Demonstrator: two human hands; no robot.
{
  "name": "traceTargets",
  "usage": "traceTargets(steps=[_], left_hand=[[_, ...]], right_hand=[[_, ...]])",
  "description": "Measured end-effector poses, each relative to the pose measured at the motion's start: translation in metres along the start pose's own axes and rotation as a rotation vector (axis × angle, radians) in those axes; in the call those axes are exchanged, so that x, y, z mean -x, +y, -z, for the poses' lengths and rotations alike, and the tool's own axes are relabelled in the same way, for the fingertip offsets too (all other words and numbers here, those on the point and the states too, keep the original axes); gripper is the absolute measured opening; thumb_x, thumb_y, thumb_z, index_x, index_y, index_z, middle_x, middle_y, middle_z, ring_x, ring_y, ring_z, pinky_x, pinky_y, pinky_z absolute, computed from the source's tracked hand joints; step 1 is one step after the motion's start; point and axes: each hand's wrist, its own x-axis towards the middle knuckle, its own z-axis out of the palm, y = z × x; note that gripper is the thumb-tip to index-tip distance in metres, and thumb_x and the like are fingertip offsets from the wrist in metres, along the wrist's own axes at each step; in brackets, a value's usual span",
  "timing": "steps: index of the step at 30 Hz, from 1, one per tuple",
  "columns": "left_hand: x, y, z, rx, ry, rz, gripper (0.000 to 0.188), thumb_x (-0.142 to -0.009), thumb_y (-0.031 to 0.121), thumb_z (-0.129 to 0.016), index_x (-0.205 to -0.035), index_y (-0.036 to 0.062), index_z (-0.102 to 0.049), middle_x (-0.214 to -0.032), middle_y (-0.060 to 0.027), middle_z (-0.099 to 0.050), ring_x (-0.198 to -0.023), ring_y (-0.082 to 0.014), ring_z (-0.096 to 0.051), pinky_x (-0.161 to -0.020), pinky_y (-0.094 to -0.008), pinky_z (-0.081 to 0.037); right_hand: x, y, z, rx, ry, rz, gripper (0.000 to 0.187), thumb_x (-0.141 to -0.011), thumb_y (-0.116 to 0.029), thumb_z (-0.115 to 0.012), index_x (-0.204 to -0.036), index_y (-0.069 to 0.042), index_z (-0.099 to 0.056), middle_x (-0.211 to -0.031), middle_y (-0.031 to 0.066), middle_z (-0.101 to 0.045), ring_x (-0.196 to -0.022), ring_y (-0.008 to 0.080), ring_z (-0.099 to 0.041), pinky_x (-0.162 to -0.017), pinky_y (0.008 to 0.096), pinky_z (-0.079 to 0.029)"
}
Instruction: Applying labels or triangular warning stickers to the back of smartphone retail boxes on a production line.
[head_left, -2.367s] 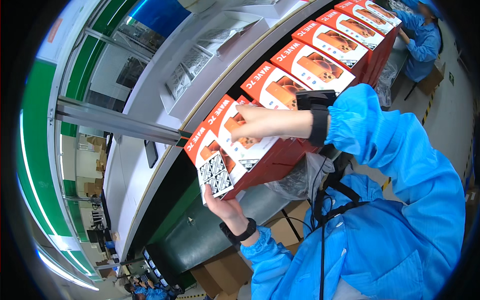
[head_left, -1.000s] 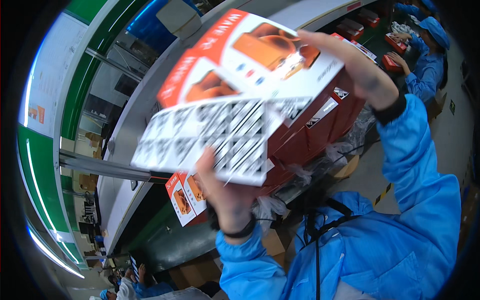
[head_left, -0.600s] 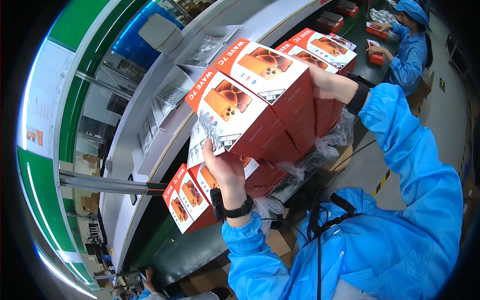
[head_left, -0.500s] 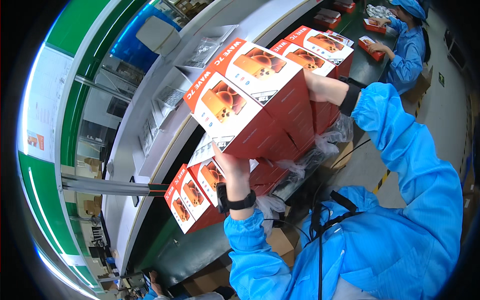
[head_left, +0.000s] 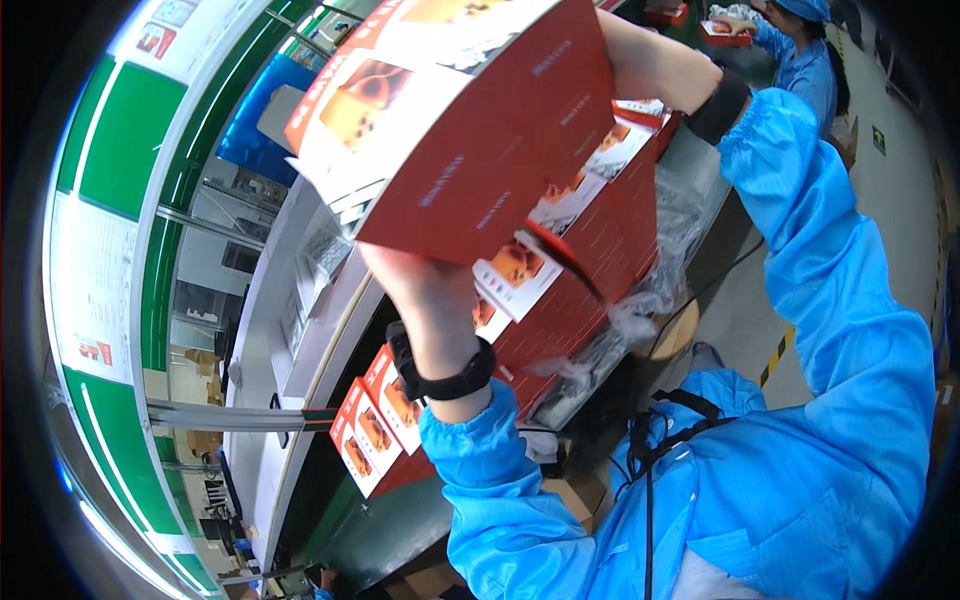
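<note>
A block of red and white product boxes (head_left: 490, 150), printed with an orange device, is gripped between my two hands and raised, its red side tilted toward me. My left hand (head_left: 425, 285) supports its near left end from below, fingertips hidden behind the boxes. At the opposite end my right hand (head_left: 655, 65) presses against the side, its fingers mostly out of sight. Under the lifted block stand rows of similar boxes (head_left: 625, 235) on the bench. A narrow red and dark piece (head_left: 565, 258) leans among them, blurred.
Left of the stack, more boxes (head_left: 370, 430) stand on the dark green bench (head_left: 400, 525). Clear plastic wrap (head_left: 640, 315) lies along the bench edge. A white shelf (head_left: 290, 340) runs behind. A co-worker (head_left: 800, 60) handles a red box at the far right. Cardboard cartons (head_left: 580, 495) sit below.
Both hands have lifted the block of boxes upward, off the rows beneath, and tilted it so its red side faces me. The boxes underneath are now exposed. The view has shifted slightly.
</note>
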Motion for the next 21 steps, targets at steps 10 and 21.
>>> traceTargets(steps=[10,21], left_hand=[[0.010,-0.099,-0.012,0.071,0.363,0.146,0.040,-0.090,0.039,-0.048,-0.116,0.0086,-0.052,-0.110,-0.0061,-0.059,-0.101,-0.0228,-0.057,-0.086,-0.0403,-0.047],[0.017,-0.116,0.014,-0.068,0.358,0.259,0.038,-0.091,0.035,-0.047,-0.113,0.0050,-0.051,-0.110,-0.0132,-0.058,-0.095,-0.0268,-0.059,-0.075,-0.0380,-0.051]], right_hand=[[0.017,0.065,0.087,-0.112,0.090,-0.192,0.052,-0.094,-0.047,-0.042,-0.129,-0.010,-0.047,-0.122,0.0008,-0.055,-0.105,0.0072,-0.053,-0.087,0.0269,-0.044],[0.018,0.086,0.102,-0.335,-0.072,-0.185,0.065,-0.089,-0.060,-0.043,-0.131,-0.010,-0.046,-0.127,0.0052,-0.054,-0.105,0.0099,-0.057,-0.087,0.0255,-0.047]])
